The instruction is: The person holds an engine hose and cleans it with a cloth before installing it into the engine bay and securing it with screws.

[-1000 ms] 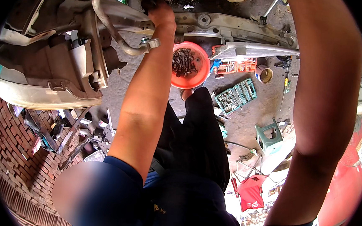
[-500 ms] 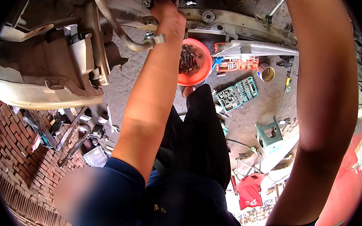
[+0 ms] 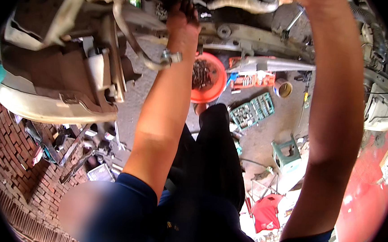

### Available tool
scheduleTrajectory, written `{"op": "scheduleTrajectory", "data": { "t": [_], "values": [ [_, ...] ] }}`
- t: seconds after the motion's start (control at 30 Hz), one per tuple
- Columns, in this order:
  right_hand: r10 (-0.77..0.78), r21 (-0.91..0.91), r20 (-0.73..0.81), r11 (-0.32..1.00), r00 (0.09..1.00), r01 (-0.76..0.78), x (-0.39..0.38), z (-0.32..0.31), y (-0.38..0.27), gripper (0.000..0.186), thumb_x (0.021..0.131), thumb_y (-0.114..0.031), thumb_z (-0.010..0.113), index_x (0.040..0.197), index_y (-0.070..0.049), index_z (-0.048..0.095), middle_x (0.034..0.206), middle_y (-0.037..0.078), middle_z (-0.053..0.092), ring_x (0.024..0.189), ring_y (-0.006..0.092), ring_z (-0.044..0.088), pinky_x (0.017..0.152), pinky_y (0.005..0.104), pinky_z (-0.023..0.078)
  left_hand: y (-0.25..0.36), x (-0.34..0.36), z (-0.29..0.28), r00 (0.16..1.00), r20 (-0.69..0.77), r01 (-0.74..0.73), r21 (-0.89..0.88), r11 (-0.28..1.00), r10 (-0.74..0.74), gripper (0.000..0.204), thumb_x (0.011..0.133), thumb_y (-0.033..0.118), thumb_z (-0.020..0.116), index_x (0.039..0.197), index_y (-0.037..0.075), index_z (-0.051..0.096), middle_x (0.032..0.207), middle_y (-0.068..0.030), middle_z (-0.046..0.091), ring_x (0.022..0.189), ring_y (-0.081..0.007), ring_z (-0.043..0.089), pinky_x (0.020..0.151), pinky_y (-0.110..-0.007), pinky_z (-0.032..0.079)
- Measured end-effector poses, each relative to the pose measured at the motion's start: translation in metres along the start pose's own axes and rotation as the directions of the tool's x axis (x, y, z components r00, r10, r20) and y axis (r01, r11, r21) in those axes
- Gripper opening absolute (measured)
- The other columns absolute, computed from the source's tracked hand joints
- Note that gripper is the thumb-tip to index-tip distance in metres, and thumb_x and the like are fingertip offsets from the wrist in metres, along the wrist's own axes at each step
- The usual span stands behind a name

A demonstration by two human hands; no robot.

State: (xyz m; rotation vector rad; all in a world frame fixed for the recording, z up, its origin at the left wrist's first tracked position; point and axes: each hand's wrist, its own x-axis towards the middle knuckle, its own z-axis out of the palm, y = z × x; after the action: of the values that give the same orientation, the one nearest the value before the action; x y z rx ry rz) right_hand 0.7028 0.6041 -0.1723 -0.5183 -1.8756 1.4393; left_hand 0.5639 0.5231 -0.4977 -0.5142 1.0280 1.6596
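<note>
Curving between the hands (image 3: 183,21), one tan car part (image 3: 247,5) looks grimy

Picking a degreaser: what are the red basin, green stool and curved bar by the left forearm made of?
Red basin: likely plastic; smooth, evenly coloured wall.
Green stool: probably moulded plastic, one colour throughout.
Curved bar: apparently metal, dull brownish-grey with smooth bends; alloy and coating unclear.
</note>
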Motion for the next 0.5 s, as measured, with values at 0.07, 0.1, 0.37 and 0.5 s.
{"op": "scheduleTrajectory", "data": {
  "t": [0.07, 0.1, 0.37, 0.5],
  "values": [
    [0.073, 0.121, 0.007, 0.99, 0.997, -0.073, -0.004, -0.005, 0.001, 0.053, 0.095, -0.043, 0.085, 0.121, 0.002, 0.074, 0.091, 0.004, 0.072, 0.077, 0.0098, 0.066, 0.067, 0.0231, 0.055, 0.002, -0.006, 0.008, 1.0, -0.025, 0.005, 0.0, 1.0, -0.005, 0.019, 0.105, 0.034, 0.062, 0.113, 0.018, 0.068, 0.109, 0.002, 0.07, 0.105, -0.0201, 0.063, 0.093, -0.042, 0.049],
    [0.1, 0.148, 0.026, 0.984, 0.995, -0.102, -0.004, -0.009, 0.001, 0.055, 0.094, -0.044, 0.086, 0.122, 0.002, 0.074, 0.092, 0.003, 0.072, 0.078, 0.0091, 0.066, 0.068, 0.0233, 0.055, 0.004, -0.01, 0.012, 0.999, -0.05, 0.013, -0.015, 1.0, -0.013, 0.021, 0.104, 0.035, 0.063, 0.115, 0.018, 0.069, 0.11, 0.0026, 0.069, 0.108, -0.0199, 0.063, 0.096, -0.042, 0.048],
    [0.13, 0.079, -0.121, 0.99, 0.984, -0.121, 0.001, -0.02, -0.005, 0.056, 0.094, -0.046, 0.087, 0.12, 0.002, 0.077, 0.101, 0.001, 0.076, 0.091, 0.0085, 0.067, 0.077, 0.0269, 0.053, 0.009, -0.035, 0.024, 0.741, 0.67, 0.227, -0.187, 0.956, -0.045, 0.031, 0.107, 0.031, 0.065, 0.132, 0.014, 0.07, 0.123, -0.0057, 0.075, 0.11, -0.0236, 0.071, 0.099, -0.046, 0.057],
    [0.236, 0.182, -0.072, 0.958, 0.969, -0.22, -0.013, -0.029, -0.001, 0.057, 0.095, -0.048, 0.085, 0.116, 0.004, 0.075, 0.091, 0.001, 0.071, 0.083, 0.0071, 0.062, 0.072, 0.0266, 0.05, 0.009, -0.023, 0.004, 0.954, 0.276, 0.167, -0.177, 0.97, -0.114, 0.025, 0.108, 0.032, 0.064, 0.124, 0.016, 0.073, 0.106, -0.0029, 0.076, 0.091, -0.0206, 0.071, 0.083, -0.045, 0.061]
  ]
}}
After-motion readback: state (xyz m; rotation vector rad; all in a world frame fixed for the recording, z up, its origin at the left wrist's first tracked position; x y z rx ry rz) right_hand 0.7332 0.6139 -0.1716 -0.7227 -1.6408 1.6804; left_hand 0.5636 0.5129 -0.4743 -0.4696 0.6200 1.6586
